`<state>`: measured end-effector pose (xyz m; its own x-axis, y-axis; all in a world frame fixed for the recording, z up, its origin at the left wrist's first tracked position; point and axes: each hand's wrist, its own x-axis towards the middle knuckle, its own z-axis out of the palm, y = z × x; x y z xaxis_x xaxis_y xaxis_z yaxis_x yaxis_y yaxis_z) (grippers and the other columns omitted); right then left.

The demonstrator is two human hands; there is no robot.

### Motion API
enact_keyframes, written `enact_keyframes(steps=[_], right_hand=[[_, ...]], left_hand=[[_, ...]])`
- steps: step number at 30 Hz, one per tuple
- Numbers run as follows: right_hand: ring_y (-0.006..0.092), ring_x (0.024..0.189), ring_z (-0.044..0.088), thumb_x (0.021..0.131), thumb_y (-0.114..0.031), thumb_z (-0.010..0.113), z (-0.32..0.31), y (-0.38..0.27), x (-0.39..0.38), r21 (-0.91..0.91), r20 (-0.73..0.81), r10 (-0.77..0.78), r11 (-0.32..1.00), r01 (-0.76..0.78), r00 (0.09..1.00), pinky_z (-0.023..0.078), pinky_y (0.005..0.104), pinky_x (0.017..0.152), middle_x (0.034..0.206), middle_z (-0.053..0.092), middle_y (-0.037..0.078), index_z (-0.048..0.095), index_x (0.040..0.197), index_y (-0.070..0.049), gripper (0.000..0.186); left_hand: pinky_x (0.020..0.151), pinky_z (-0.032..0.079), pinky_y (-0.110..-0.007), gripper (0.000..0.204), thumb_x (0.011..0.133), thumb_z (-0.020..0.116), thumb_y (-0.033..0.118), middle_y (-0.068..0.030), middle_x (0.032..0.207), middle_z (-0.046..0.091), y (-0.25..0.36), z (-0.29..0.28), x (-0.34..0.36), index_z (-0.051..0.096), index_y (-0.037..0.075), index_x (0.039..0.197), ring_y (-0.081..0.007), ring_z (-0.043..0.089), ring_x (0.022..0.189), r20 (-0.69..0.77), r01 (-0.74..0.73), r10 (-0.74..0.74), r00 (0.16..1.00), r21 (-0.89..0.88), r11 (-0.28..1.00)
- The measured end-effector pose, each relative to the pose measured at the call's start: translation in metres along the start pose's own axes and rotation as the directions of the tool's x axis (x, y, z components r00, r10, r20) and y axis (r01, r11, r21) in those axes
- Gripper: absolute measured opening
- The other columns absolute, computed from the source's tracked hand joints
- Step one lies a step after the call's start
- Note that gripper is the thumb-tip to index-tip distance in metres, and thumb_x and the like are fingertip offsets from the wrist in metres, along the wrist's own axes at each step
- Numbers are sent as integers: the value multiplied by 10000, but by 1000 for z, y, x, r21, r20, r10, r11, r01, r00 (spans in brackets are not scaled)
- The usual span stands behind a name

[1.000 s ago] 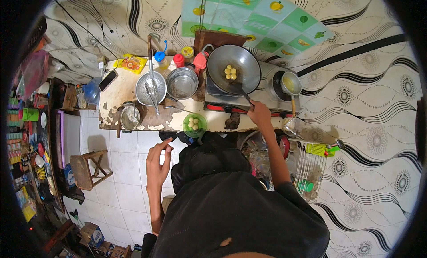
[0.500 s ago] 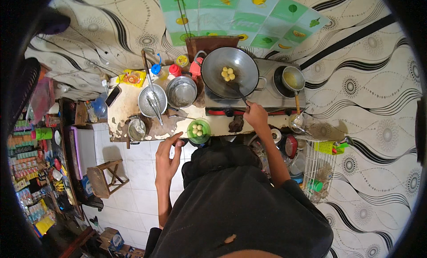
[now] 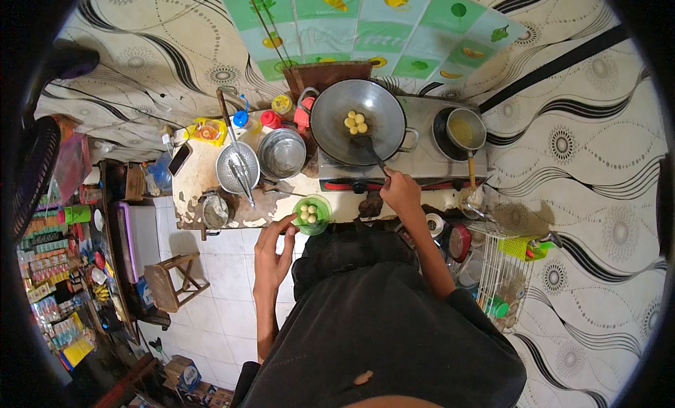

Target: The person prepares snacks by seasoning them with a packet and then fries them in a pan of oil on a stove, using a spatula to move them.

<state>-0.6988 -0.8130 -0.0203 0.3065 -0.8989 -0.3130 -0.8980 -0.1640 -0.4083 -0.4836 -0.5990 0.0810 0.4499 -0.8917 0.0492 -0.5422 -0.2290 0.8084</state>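
My right hand (image 3: 401,193) is closed around the handle of a dark spatula (image 3: 373,152). The blade rests in a large grey wok (image 3: 325,123), against a small cluster of round yellow balls (image 3: 356,122). My left hand (image 3: 273,245) is open, thumb and forefinger apart, beside a green bowl (image 3: 323,225) at the counter's front edge. Its forefinger reaches the bowl's left rim; whether it touches I cannot tell. Several pale round balls (image 3: 308,212) lie in that bowl.
The wok sits on a stove (image 3: 422,144); to its right stands a small long-handled pan (image 3: 461,130) of yellowish liquid. Left are a metal pot (image 3: 282,144), a perforated strainer (image 3: 228,176) with tongs across it, bottles and a phone (image 3: 181,159). A wooden stool (image 3: 165,285) stands on the floor.
My left forefinger has come up to the green bowl's rim. My right hand keeps hold of the spatula, its blade still by the balls in the wok. The view has shifted slightly.
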Motion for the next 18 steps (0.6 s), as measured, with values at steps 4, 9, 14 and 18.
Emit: enact_keyframes(steps=[4,9,14,18], right_hand=[[378,981,671,795,-215,662,-1,5,10,-80,46,23,997,-19,999,535,479,847,1015,700,203,658,1188,-66,420],[368,982,673,780,-223,683,3,9,18,-82,91,-7,997,14,996,537,476,856,1006,700,203,589,1336,-92,579],[411,858,670,875,-153,548,3,13,14,-44,-39,-41,998,39,998,535,511,761,907,693,244,645,1276,-94,416],[403,880,674,847,-165,584,2,10,11,-74,26,-33,997,34,999,536,510,786,934,698,233,629,1293,-90,455]], left_hand=[[809,496,-367,247,969,590,98,-125,917,690,1,6,4,664,35,1196,-263,648,865,-16,4,-4,1000,12,1000],[804,500,-369,250,969,591,95,-124,925,695,2,10,6,666,39,1201,-267,651,859,-22,7,-6,1000,44,999],[806,501,-365,243,968,588,82,-134,932,698,9,6,7,669,43,1194,-265,655,864,-51,13,-9,999,64,998],[803,503,-358,236,970,588,83,-135,928,699,6,4,-2,668,46,1189,-255,661,865,-77,109,-104,992,60,992]])
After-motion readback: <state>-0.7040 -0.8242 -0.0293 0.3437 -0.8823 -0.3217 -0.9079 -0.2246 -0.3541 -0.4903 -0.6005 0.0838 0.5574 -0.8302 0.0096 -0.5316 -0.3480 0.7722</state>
